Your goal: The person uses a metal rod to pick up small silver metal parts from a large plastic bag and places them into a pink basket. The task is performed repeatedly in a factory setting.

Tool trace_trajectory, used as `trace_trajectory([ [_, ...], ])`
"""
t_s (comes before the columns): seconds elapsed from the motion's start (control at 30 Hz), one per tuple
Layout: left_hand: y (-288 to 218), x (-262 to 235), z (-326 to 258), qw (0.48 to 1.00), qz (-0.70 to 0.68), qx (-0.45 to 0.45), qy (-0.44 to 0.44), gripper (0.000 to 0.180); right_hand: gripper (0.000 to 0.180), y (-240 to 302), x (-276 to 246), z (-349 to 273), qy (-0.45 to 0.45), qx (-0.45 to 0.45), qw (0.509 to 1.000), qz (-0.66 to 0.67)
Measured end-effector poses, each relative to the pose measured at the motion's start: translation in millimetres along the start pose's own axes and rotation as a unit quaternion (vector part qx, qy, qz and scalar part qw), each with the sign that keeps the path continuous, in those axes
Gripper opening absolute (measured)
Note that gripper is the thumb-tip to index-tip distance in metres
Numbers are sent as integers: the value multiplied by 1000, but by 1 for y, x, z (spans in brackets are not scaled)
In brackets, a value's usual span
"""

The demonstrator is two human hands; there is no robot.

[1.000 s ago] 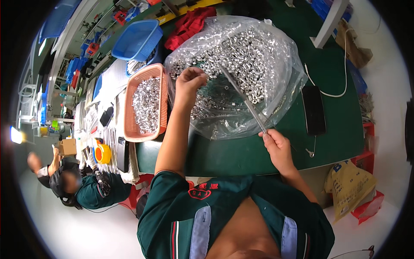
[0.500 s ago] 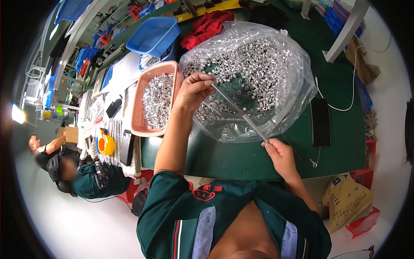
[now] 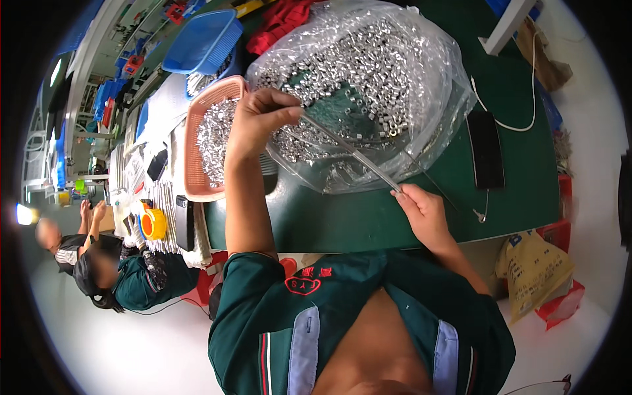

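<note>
The left hand [image 3: 253,125] is raised over the near-left edge of a clear plastic bag [image 3: 421,72] heaped with small silver metal sleeves [image 3: 368,59], its fingers pinched shut on the upper end of a thin metal rod [image 3: 355,155]. The rod slants down toward four o'clock to the right hand [image 3: 424,214], whose fingers are closed around its lower end just past the bag's near rim. Whether any sleeves are threaded on the rod is hard to tell. The bag lies on a green tabletop [image 3: 368,220]. At nine o'clock from the left hand, touching the bag, sits a pink plastic basket [image 3: 192,171] of more silver parts. A black phone [image 3: 485,148] lies at three o'clock, just beside the bag.
</note>
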State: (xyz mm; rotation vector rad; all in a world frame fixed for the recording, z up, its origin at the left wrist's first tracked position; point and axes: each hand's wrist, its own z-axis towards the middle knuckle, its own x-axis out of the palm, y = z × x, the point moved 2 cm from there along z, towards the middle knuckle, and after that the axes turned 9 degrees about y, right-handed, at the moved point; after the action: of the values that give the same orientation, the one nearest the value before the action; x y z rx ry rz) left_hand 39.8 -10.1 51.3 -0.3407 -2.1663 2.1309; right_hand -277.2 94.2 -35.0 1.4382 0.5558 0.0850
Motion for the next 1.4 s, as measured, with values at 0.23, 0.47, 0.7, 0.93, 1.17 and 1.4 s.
trace_trajectory([
  [0.23,18,66,-1,988,-85,-49,122,61,13,7,-4,0,4,14,1000,27],
  [0.47,27,75,10,966,238,0,101,35,17,-6,-9,-2,-34,105,978,179],
  [0.7,57,90,22,880,452,100,100,22,18,-6,-9,-2,-31,86,982,164],
  [0.93,57,84,16,944,329,21,6,17,17,-4,-12,-3,-28,92,981,171],
  [1.17,53,49,38,932,356,49,-40,21,17,-7,-10,-2,-26,78,983,162],
  [1.4,63,63,57,877,471,80,47,19,17,-4,-11,-2,-32,73,985,152],
])
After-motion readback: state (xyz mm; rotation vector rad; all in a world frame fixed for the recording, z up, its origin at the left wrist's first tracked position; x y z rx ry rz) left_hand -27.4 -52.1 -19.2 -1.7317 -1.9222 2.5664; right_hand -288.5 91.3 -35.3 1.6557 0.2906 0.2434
